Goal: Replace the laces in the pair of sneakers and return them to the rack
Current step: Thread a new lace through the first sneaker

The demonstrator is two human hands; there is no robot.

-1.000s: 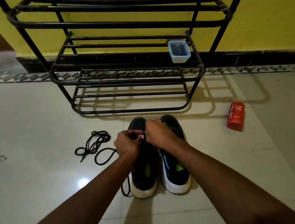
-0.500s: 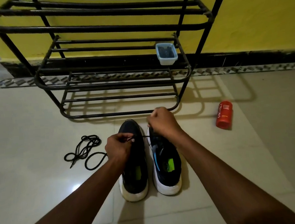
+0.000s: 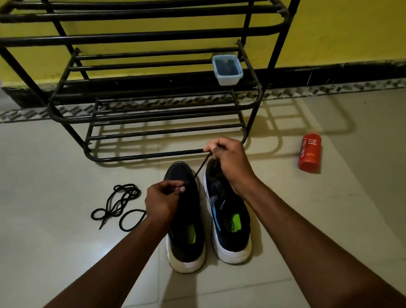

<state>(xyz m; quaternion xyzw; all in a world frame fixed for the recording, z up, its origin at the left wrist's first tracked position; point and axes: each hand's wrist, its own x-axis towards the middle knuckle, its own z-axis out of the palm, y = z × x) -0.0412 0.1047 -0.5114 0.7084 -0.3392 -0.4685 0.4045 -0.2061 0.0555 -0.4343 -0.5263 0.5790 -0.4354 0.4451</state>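
We are looking down at two dark sneakers with white soles, side by side on the tiled floor [image 3: 58,238], heels nearest us. A green insole patch is showing inside each. The left sneaker [image 3: 186,242] is lying under the left hand [image 3: 162,202], which is curled and pinching a black lace [image 3: 201,166] over the eyelets. The right hand [image 3: 232,166] is hovering over the toe of the right sneaker [image 3: 229,227], fingers curled and pinching the same lace's other end. The lace is running taut and slanted between the two hands.

A loose black lace [image 3: 118,206] is lying in loops just left of the left hand. An orange-red body wash bottle [image 3: 310,155] is lying well right of the right hand.

A black metal rack [image 3: 148,155] is standing just beyond the right hand, its bottom rail close to the knuckles. Farther past that hand, a clear blue-rimmed box [image 3: 227,69] is sitting on the middle shelf's right end, holding something dark that we cannot identify. A yellow wall [image 3: 356,20] is standing behind.
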